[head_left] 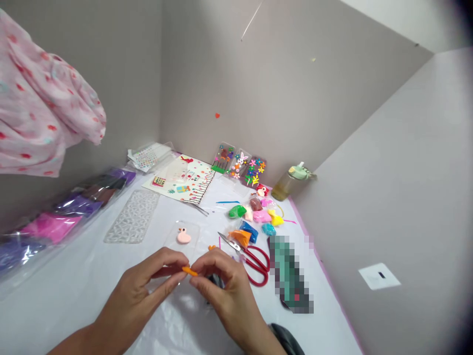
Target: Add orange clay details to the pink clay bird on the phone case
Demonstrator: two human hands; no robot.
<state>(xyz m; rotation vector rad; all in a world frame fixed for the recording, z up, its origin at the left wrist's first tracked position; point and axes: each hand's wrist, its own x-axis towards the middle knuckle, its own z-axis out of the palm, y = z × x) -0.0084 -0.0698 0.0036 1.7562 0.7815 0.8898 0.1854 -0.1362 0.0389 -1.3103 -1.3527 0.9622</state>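
Observation:
Between the fingertips of my left hand point(155, 281) and my right hand point(225, 281) is a small orange piece of modelling clay point(190, 271). Both hands pinch it, one at each end, above the table. Just beyond them lies a clear phone case point(192, 231) bearing a pale pink clay duck point(184, 236). A bit of orange clay shows behind my right fingers, partly hidden. Red-handled scissors point(258, 266) rest to the right of my right hand, their blades by a bag of orange clay point(240, 237).
Several small bags of coloured clay point(261, 216) lie farther back. Decorated phone cases point(240, 165) lean at the wall near a bottle point(290, 182). To the left are a textured clear sheet point(133, 217) and packed clay bags point(55, 224). Pink cloth point(48, 98) hangs upper left.

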